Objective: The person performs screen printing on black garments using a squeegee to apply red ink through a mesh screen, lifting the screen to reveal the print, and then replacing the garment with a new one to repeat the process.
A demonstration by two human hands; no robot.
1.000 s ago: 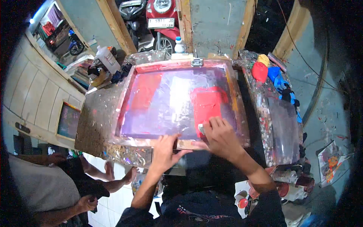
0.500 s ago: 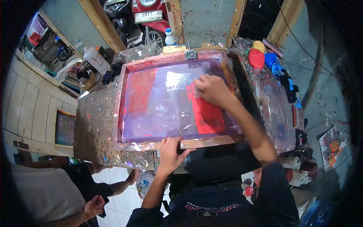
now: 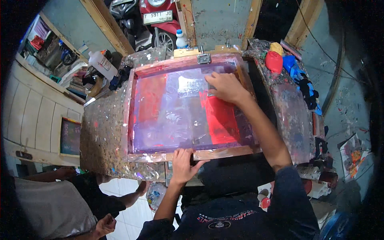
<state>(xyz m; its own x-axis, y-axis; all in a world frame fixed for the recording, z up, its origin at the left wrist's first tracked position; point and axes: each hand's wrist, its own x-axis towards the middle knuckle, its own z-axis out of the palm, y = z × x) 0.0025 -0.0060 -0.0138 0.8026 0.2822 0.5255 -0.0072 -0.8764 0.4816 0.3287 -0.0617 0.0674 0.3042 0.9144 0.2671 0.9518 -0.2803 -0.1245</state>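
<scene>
A wooden-framed printing screen [image 3: 160,157] lies on the worktable, its mesh [image 3: 176,134] purple-grey with a faded red patch on the left. At the near rail, my left hand [image 3: 183,165] grips the screen frame, fingers over the top and thumb out to the right. Over the upper right of the mesh, my right hand [image 3: 227,87] is closed on what looks like a small squeegee, mostly hidden beneath it. Wet red ink [image 3: 222,120] forms a bright band from that hand down toward the near rail. A metal hinge clamp [image 3: 203,59] holds the far rail.
The paint-spattered table [image 3: 104,132] extends left, with a white bottle [image 3: 102,65] at its far side. Red, yellow and blue bundles [image 3: 273,63] lie at the right. A co-worker [image 3: 56,204] stands at the lower left. Beyond the table is a red motorbike [image 3: 162,28].
My right hand stays near the top of the red band, shifted only slightly. The left hand keeps its grip on the near rail. The whole view has shifted a little.
</scene>
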